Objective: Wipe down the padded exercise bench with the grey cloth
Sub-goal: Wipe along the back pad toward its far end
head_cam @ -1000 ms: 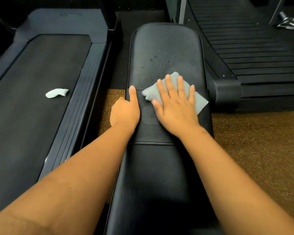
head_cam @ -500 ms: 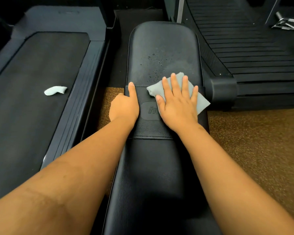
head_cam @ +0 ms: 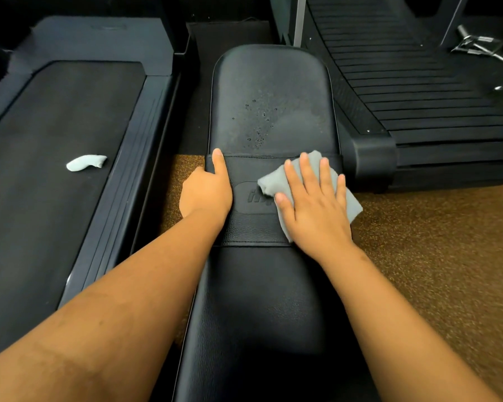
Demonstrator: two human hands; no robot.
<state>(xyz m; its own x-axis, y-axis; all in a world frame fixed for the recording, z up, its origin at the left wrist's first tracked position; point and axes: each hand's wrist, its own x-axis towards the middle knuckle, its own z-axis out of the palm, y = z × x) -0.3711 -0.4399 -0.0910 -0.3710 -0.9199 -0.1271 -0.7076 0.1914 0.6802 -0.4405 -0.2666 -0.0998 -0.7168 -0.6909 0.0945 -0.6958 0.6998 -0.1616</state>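
Since a second ago the right hand has slid the grey cloth back toward the person and a bit to the right, so it's now over the stitched band across the middle of the bench instead of up at the edge of the far pad. Left hand has barely budged.

Right hand is flat, all 4 fingers straight and spread, thumb out to the side, palm pressing the cloth down onto the padding. Not grabbing it, just pushing. Cloth pokes out past the fingertips, left of the thumb where it covers part of the embossed logo patch, and off the right side near the bench edge.

Left hand grips the left edge of the bench at that same band, thumb lying straight on top, fingers wrapped down over the side out of sight.

Far pad has a scatter of droplets and a hazy damp patch just beyond the cloth.

Treadmill on the left has a small pale wad lying on its belt. Slatted curved treadmill sits to the right, with brown speckled floor beside the bench.
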